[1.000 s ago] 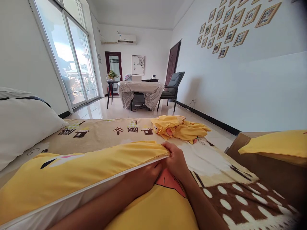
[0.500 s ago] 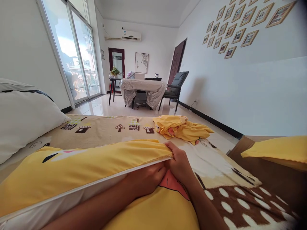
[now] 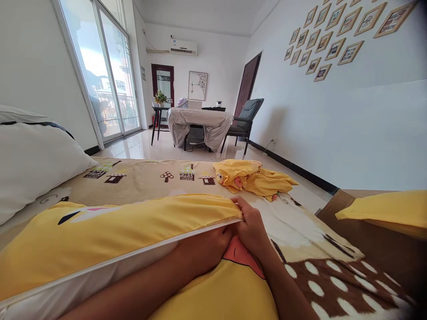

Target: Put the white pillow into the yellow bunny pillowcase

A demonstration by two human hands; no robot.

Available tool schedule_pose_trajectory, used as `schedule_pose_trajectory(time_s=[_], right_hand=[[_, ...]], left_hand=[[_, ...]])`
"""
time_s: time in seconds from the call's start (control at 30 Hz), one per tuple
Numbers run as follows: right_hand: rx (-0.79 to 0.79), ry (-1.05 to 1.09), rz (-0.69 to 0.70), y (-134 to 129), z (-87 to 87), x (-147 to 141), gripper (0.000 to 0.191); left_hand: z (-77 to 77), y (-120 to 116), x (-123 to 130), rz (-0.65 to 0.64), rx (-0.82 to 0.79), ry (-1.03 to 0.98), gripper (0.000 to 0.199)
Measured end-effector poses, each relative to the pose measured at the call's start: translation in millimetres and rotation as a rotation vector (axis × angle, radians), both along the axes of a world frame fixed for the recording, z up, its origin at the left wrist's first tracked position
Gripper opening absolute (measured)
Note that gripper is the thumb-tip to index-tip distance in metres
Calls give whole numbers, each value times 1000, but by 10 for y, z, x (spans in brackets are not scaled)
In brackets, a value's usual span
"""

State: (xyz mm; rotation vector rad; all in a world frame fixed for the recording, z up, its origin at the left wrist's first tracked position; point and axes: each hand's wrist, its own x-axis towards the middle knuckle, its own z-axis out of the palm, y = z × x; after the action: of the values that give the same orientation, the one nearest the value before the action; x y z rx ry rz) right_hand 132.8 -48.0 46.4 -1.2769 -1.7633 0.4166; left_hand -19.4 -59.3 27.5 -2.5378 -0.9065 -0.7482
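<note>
A yellow cushion cover (image 3: 133, 231) with a cartoon print lies across the front of the bed, its white-edged opening towards me. White fabric (image 3: 96, 275) shows inside this opening; whether it is a pillow or lining I cannot tell. My right hand (image 3: 251, 224) pinches the cover at the right end of the opening. My left hand (image 3: 213, 242) reaches under the upper layer to that same corner, beside my right hand. Its fingers are curled closed and partly hidden, so what they grip is unclear. Below my wrists lies the yellow lower side with a pinkish-red printed patch (image 3: 242, 255).
A crumpled yellow cloth (image 3: 253, 178) rests on the patterned blanket (image 3: 150, 178) at the bed's far side. White pillows (image 3: 36, 164) are stacked at left. To the right, a yellow cushion (image 3: 387, 211) lies on a brown cardboard box (image 3: 373, 244). Beyond stand a covered table (image 3: 200, 118) and a chair (image 3: 248, 118).
My hands and the cover's corner have shifted very slightly to the right. My hold looks the same, and the view has tilted a little.
</note>
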Motion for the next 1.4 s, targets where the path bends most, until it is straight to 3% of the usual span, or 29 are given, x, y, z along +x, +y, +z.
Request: schedule_pose_trajectory(time_s=[0.43, 0.67, 0.87, 0.97, 1.2, 1.4], right_hand=[[-29, -26, 42, 26, -9, -4, 35], [3, -34, 53, 39, -68, -2, 40], [-5, -30, 19, 59, -76, 0, 40], [-9, -32, 12, 56, -66, -12, 38], [10, 14, -28, 47, -51, -32, 34], [8, 24, -16, 69, -71, -17, 34]], left_hand=[[-52, 24, -8, 8, -7, 10, 30], [20, 32, 17, 58, -199, 17, 38], [118, 42, -2, -16, -365, -163, 38], [75, 62, -31, -50, -331, -209, 37], [-86, 106, -94, -113, -64, -178, 31], [49, 76, -112, -170, -324, -232, 33]])
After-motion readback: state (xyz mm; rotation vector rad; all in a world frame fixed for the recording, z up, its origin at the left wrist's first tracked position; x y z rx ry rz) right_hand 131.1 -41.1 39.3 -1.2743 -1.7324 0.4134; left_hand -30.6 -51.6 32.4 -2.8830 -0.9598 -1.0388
